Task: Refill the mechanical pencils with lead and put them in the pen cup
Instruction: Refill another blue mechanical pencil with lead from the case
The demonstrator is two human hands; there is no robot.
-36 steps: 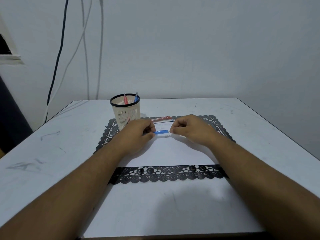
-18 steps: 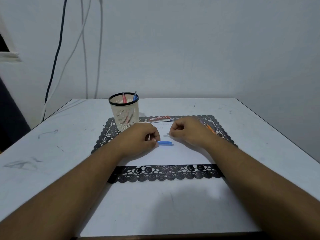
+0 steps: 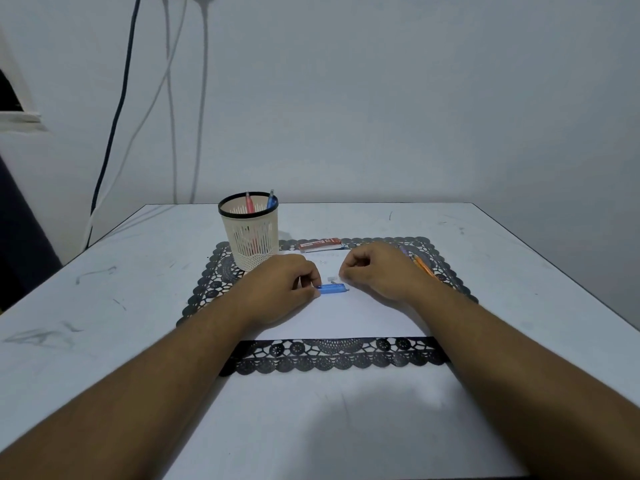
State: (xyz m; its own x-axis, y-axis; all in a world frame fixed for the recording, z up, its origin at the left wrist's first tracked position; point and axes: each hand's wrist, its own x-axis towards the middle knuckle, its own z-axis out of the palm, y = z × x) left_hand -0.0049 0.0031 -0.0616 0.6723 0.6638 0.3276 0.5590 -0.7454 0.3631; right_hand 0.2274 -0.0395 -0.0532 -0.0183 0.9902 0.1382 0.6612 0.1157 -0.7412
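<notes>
Two pencils (image 3: 259, 202) in cup (image 3: 250, 237)

Plain pale wall (image 3: 381, 98) behind scuffed white table (image 3: 104, 323); cables (image 3: 173, 98) hanging at 11 o'clock; window ledge (image 3: 19, 116) at 9 o'clock, dim light.

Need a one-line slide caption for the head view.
Left hand holds a blue pencil beside the pen cup.

A white table (image 3: 485, 244), scuffed with grey marks, carries a black lace-edged mat (image 3: 332, 355) at its middle. A white sheet (image 3: 346, 317) covers the mat's centre, and the mesh pen cup (image 3: 250, 233) stands on its far left corner.
</notes>
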